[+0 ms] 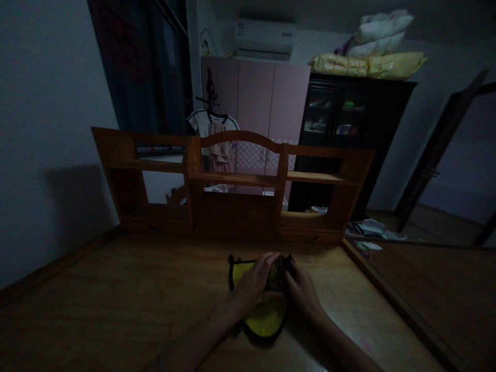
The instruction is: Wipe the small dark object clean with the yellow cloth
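On the wooden desk top lies a yellow fabric piece with black trim (267, 319), roughly rounded at its near end. Dark knobs or ties stick out at its far left corner. A dark, mottled section of it bunches up between my hands; the dim light hides what it is. My left hand (252, 283) reaches across the piece, fingers together and curved over the bunched part. On the other side, my right hand (304, 290) has its fingers closed on the dark edge. Both sets of fingertips are partly hidden.
A wooden shelf unit (236, 178) with small drawers stands along the desk's far edge. A raised wooden rim (391, 297) runs down the right side. A wall (58, 206) borders the left. Behind are pink wardrobes (253, 98) and a dark cabinet (364, 119).
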### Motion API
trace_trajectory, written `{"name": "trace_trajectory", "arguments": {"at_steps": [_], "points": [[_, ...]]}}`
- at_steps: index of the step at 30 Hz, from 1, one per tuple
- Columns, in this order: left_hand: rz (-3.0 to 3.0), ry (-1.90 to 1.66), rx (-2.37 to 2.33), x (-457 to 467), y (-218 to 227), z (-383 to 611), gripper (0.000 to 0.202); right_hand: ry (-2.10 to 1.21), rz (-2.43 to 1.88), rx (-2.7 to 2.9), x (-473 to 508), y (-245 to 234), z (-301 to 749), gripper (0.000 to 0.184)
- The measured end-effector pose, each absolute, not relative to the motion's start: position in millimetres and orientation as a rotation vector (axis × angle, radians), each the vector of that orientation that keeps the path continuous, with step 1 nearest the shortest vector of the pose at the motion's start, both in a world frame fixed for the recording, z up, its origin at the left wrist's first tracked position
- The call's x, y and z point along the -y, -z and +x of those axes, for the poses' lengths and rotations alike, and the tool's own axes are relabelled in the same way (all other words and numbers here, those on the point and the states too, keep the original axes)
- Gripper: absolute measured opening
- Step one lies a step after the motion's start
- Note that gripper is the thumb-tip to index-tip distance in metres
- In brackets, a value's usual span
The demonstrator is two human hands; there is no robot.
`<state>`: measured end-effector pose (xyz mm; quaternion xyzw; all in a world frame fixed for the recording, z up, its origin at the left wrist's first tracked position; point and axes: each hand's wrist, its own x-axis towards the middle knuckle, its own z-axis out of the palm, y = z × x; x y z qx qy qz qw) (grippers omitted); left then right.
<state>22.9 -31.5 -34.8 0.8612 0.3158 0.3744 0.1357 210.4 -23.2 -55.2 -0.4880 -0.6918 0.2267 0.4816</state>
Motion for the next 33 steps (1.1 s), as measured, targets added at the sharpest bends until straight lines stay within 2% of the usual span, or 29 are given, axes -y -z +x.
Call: {"name": "trace_trajectory", "arguments": {"at_steps": [16,20,25,33], "points": [[2.526,-1.131,-1.034,28.5,38.7,25.4,0.093,-0.650,-1.075,1.725,17.3,63.1,217.2,0.031],[2.525,-1.133,-1.059,29.5,39.6,25.4,0.095,-0.667,-1.038,1.712,16.4,62.4,217.5,0.027],[2.550,-1.156,-1.033,29.8,40.1,26.7,0.096,-0.621,-1.067,1.726,19.4,57.2,216.8,0.022],[2.567,-1.143,-1.024,28.8,39.9,26.9,0.090,-0.458,-1.182,1.735,23.6,58.6,213.5,0.028]]}}
